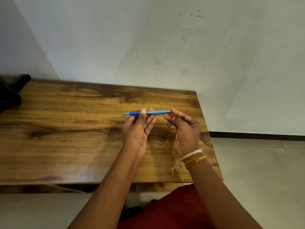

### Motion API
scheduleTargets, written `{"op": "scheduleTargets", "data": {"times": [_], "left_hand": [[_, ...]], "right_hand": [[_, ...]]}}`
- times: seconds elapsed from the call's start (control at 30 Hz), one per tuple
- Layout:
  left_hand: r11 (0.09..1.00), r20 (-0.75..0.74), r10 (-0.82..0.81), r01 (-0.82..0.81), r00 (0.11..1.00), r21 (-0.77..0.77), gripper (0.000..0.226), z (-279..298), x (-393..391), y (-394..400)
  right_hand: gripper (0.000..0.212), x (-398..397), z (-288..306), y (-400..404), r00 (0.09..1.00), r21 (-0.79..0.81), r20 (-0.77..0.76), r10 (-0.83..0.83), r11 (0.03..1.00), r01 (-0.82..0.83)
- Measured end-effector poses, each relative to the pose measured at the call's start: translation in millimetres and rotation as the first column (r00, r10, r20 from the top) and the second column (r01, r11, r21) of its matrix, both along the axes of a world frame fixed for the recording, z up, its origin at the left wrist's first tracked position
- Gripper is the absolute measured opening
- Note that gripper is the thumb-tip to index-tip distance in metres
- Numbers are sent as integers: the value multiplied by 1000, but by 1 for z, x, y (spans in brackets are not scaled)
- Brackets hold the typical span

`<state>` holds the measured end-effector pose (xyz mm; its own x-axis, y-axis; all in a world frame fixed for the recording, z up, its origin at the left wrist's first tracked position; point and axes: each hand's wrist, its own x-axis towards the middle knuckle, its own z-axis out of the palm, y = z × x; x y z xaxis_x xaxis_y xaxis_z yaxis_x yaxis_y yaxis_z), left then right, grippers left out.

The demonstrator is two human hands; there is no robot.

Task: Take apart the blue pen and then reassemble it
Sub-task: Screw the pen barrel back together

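The blue pen [153,112] is held level above the wooden table [69,129], its tip pointing left and in one piece. My left hand [137,128] pinches it near the darker blue grip section, thumb on top. At the pen's rear end my right hand [183,128] has its fingertips at or just touching the pen, the other fingers curled loosely. A tiny pale blue-purple bit [125,120] lies on the table just left of my left hand; I cannot tell what it is.
A dark object [11,91] sits at the table's far left corner. The table's right edge [209,138] runs close past my right hand, with tiled floor beyond. A pale wall stands behind the table.
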<state>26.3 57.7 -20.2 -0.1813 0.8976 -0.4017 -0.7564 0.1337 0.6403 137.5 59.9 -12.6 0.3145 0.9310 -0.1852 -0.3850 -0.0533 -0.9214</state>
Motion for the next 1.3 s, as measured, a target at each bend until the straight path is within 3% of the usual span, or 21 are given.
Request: {"op": "scheduleTargets", "data": {"times": [0.33, 0.53, 0.83, 0.93, 1.1, 1.3], "left_hand": [[999, 24, 41, -41, 999, -2, 15, -3, 2, -1], [998, 10, 66, -66, 998, 7, 16, -1, -1, 3], [998, 38, 57, -57, 998, 3, 14, -1, -7, 3], [1000, 24, 12, -12, 1000, 21, 13, 0, -4, 2], [993, -76, -117, 118, 990, 18, 8, 3, 1, -1], [985, -153, -172, 170, 973, -27, 12, 1, 0, -1]], "right_hand": [[29, -15, -6, -4, 998, 17, -67, 13, 1000, -12], [48, -15, -8, -6, 996, 62, 0, 87, 994, -87], [41, -11, -9, -4, 986, 64, 103, 133, 988, -140], [43, -12, -10, -3, 987, 23, 41, 158, 987, -159], [20, -11, -11, 0, 971, -13, -40, 234, 972, -234], [22, 2, -10, 9, 908, -16, -395, 137, 988, -156]]}}
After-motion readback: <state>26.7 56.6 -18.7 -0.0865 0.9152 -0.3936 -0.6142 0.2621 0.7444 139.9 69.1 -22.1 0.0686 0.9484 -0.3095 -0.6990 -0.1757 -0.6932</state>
